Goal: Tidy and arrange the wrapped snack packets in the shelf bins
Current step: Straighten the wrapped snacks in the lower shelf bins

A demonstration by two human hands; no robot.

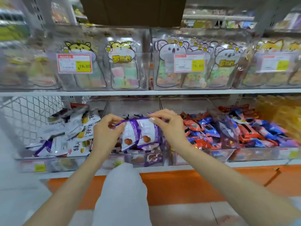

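Note:
Several purple-and-white snack packets [140, 133] stand in a row in the middle clear bin [146, 158] on the lower shelf. My left hand [105, 131] grips the left end of that row, fingers curled over the packets' top edge. At the right end, my right hand [167, 123] pinches the packets' tops from above. The two hands squeeze the bunch between them. More purple packets lie underneath, partly hidden by my hands.
White-and-yellow packets [73, 128] lie loose in the left bin. Red and blue packets [228, 129] fill the bins on the right. Clear tubs of pastel sweets [123, 74] with price tags line the upper shelf. A wire mesh panel [32, 110] closes the left side.

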